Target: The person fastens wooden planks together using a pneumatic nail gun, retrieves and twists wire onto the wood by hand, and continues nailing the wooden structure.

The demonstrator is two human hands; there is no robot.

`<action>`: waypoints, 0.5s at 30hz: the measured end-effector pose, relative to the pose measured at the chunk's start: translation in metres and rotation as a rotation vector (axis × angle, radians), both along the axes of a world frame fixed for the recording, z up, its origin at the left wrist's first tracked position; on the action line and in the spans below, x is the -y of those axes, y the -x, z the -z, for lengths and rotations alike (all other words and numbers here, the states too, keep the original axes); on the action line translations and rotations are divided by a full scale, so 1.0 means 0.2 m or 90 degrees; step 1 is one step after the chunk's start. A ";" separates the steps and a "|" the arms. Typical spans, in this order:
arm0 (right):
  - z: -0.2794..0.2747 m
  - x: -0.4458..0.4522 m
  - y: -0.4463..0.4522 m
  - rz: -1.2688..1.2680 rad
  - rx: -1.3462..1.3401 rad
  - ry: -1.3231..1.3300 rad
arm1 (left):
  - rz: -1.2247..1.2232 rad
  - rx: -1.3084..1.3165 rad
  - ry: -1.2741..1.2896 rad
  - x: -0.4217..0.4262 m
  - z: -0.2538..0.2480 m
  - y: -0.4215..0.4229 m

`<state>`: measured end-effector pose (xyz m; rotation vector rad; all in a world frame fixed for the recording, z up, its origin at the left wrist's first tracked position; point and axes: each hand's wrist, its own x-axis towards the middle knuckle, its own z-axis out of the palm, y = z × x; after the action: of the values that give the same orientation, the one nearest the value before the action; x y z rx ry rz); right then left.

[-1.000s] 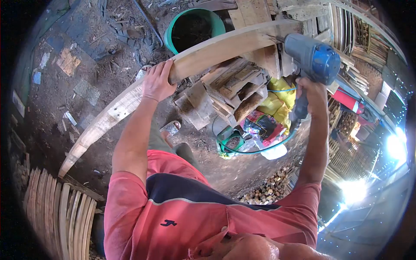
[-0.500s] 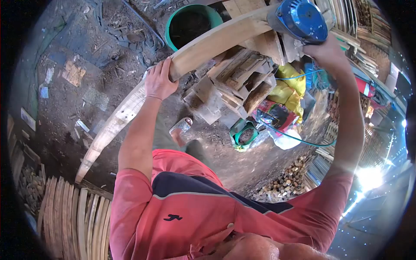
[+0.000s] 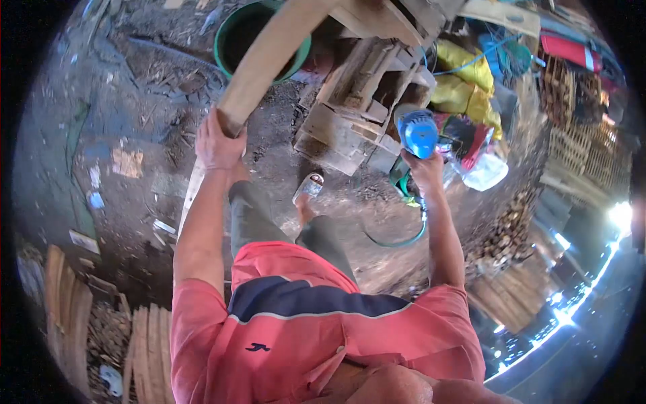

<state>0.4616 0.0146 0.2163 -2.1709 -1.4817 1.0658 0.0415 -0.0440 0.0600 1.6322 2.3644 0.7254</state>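
Observation:
My left hand is wrapped round a long wooden plank, which looks curved through the wide lens. Below that hand a paler board runs down behind my forearm; the hand sits where the two pieces meet. In my right hand is a nail gun with a round blue cap, held by its handle and well apart from the plank. A blue-green air hose curves away from the base of the handle. The nail gun's nose is mostly hidden under the cap.
A green tub stands under the plank's upper part. Stacked wooden blocks rise in front of me. Yellow sacks and a white plastic bag lie to the right. Slats are piled at the lower left.
The nail gun in my right hand has come off the plank's far end, down and toward me. The plank has swung to a steeper angle, with my left hand still on it.

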 end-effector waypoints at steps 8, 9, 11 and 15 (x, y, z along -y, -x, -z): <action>1.04 0.16 -0.81 0.130 0.357 0.079 | -0.005 -0.088 0.093 0.06 0.13 -0.02; 1.18 0.16 -0.89 0.103 0.395 0.085 | -0.010 -0.052 0.101 0.07 0.15 -0.03; 1.47 0.15 -1.00 0.115 0.375 0.007 | 0.041 -0.075 0.034 0.09 0.26 0.03; 1.63 0.18 -0.88 0.185 0.310 -0.074 | 0.038 -0.129 0.034 0.12 0.27 0.06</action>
<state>0.6376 -0.0213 -0.1095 -2.5716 -1.3002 0.3602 0.0302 -0.0681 0.0055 1.8236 2.4334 0.5033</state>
